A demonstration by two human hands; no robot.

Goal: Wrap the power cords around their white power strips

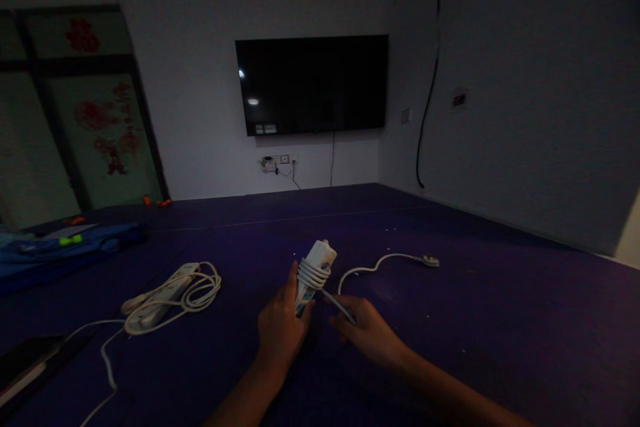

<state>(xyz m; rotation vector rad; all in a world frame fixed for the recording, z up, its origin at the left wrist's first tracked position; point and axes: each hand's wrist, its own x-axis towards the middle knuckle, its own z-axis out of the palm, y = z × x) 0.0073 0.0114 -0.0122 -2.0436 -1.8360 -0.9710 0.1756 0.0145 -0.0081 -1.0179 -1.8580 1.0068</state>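
A white power strip (321, 254) is tilted upward in front of me, its cord wound in several turns around the body. My left hand (283, 320) is closed around the strip's lower part, hiding some of it. The loose cord (340, 305) leads from the turns to my right hand (367, 330), which pinches it between thumb and fingers. Beyond that hand the cord curves away over the purple surface and ends in a plug (430, 261) on the right.
A second white power strip (167, 293) with loosely coiled cord lies at left. Near the left edge are a dark flat object (30, 360) and blue fabric (100, 243). A television (315, 83) hangs on the far wall. A black cable (429, 107) dangles down the right wall.
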